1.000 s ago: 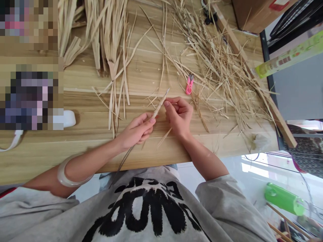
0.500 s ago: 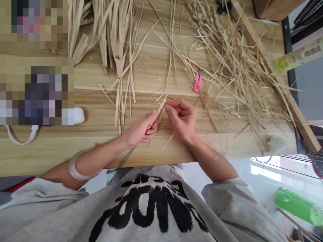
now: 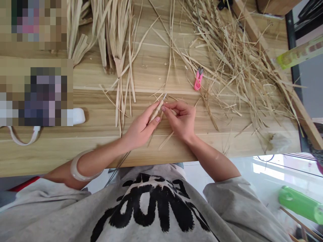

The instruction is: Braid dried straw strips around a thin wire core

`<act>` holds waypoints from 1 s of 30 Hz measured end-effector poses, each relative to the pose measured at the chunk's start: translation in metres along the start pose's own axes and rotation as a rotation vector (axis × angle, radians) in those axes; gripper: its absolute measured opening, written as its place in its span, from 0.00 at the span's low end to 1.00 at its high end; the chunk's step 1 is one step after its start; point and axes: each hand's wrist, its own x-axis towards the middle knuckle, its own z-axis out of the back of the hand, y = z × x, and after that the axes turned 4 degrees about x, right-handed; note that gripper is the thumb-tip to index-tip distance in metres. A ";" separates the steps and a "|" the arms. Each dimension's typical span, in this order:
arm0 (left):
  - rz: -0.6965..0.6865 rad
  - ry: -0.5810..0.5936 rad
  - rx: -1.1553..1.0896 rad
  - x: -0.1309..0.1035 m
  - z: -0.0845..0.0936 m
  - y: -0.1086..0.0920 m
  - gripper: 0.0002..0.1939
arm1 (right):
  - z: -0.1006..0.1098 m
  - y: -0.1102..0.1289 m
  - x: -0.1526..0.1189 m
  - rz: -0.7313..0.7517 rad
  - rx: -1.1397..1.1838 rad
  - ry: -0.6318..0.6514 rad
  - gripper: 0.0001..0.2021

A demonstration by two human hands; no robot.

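My left hand (image 3: pixel 142 129) is closed round a slim straw-wrapped wire (image 3: pixel 157 110), which slants up to the right. A bare metallic tip pokes out at its top, and thin dark wires (image 3: pixel 118 168) trail below the hand past the table edge. Thumb and fingertips of my right hand (image 3: pixel 180 119) pinch together just right of the wrapped part, under the tip. They seem to hold the end of a straw strip, mostly hidden by the fingers. Loose straw bits (image 3: pixel 166 140) lie under both hands.
Bundles of flat straw (image 3: pixel 121 33) lie at the back left, and a tangled straw heap (image 3: pixel 234 57) spreads at the right along a wooden bar (image 3: pixel 297 101). Pink-handled nippers (image 3: pixel 198 80) rest beyond my right hand. A white cable (image 3: pixel 25 141) is at the left.
My left hand has shifted its grip, its thumb now lower and its forefinger along the wrapped wire. The metal tip has dropped slightly left. My right hand stays pinched beside it.
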 end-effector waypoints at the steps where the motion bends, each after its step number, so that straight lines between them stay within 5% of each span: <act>1: -0.001 -0.018 -0.004 0.000 0.000 0.000 0.34 | 0.000 0.000 0.000 0.007 -0.013 -0.005 0.11; 30: -0.052 0.019 0.024 -0.002 0.003 0.002 0.25 | 0.004 -0.007 -0.001 0.311 -0.348 0.015 0.07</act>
